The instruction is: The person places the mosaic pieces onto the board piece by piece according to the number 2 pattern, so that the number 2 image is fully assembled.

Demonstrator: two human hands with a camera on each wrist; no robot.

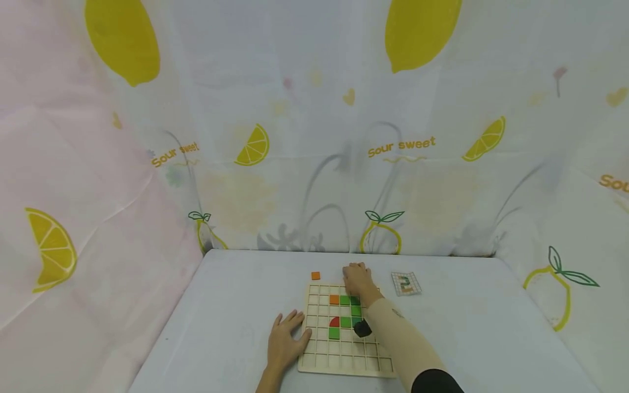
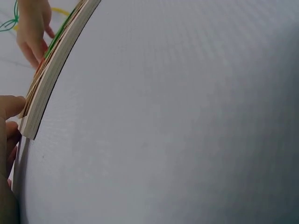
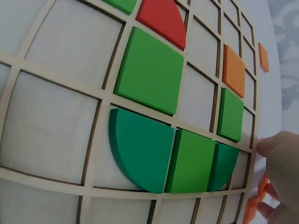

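A wooden grid board (image 1: pixel 314 363) lies on the table, bearing green square tiles (image 3: pixel 149 70), an orange square (image 3: pixel 233 71), a red quarter-round tile (image 3: pixel 163 21) and dark green quarter-rounds (image 3: pixel 142 149). At its left side my left hand (image 1: pixel 285 343) rests with fingers spread, the thumb lying on the board's edge. Past the far edge, my right hand (image 1: pixel 358 281) bends its fingers down among orange pieces (image 3: pixel 251 210). The right wrist view shows orange between thumb and fingers, but the fingertips are partly hidden, so a grip is unclear.
A loose orange square (image 1: pixel 315 275) sits on the white table (image 1: pixel 221 316) beyond the board. To the right lies a small gridded card (image 1: pixel 406 284) with a coloured pattern. Lemon-printed cloth (image 1: pixel 304 191) hangs behind and at the sides. A black device (image 1: pixel 362 328) is at my right wrist.
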